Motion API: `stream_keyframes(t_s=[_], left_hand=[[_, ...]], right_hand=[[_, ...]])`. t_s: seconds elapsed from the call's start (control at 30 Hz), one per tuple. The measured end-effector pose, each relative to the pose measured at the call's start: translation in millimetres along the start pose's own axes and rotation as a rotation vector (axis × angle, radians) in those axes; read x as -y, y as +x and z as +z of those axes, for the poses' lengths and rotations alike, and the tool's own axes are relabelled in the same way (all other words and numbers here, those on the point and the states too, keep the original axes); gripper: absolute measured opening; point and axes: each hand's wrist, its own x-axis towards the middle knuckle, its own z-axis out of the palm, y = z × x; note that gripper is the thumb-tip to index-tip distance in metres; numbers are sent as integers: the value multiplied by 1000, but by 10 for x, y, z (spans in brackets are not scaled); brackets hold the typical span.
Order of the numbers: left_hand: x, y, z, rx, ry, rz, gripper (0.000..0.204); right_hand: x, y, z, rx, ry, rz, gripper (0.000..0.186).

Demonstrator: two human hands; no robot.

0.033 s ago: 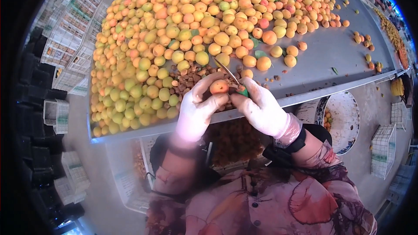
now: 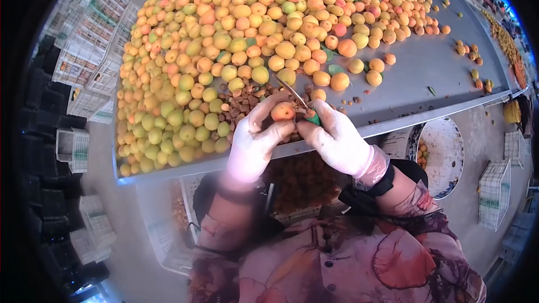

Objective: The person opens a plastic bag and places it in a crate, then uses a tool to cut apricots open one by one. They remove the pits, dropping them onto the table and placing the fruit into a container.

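Note:
In a white glove, my left hand (image 2: 257,137) pinches an orange apricot (image 2: 282,111) between thumb and fingers, just over the front rim of the metal table. My right hand (image 2: 335,139), gloved too, is closed around the green handle of a knife (image 2: 291,89). Its blade points up and to the left, past the fruit toward the heap. Both hands are close together, thumbs nearly meeting. Behind them lies a pile of brown apricot pits (image 2: 241,102). A large heap of yellow, orange and greenish apricots (image 2: 224,39) covers much of the table.
The metal table's (image 2: 415,73) raised front rim runs below my hands. Under it, in front of my body, stands a crate of brownish matter (image 2: 303,182). A white bucket (image 2: 446,160) with some apricots is at the right. Stacked white crates (image 2: 92,45) line the left.

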Motion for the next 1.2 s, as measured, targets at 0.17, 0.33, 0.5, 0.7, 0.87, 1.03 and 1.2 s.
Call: stream_keyframes(t_s=[0.17,0.33,0.5,0.7,0.87,1.03,1.2], left_hand=[[44,3,18,-2,-65,-3,37],[115,1,57,-64,1,33,36],[73,55,69,-125,247,115,30],[120,47,113,-185,226,94,28],[78,61,26,-143,344,58,29],[37,50,65,4,-11,44,40],[132,77,5,-38,-227,88,45]], right_hand=[[-37,-3,64,-35,-59,24,20],[-107,-16,107,-51,-171,30,20],[-174,81,143,-133,-399,-62,23],[-268,150,170,-105,-369,-33,27],[-198,178,-2,102,8,27,23],[-25,40,-129,350,968,606,15],[-204,82,-19,23,299,122,18]])
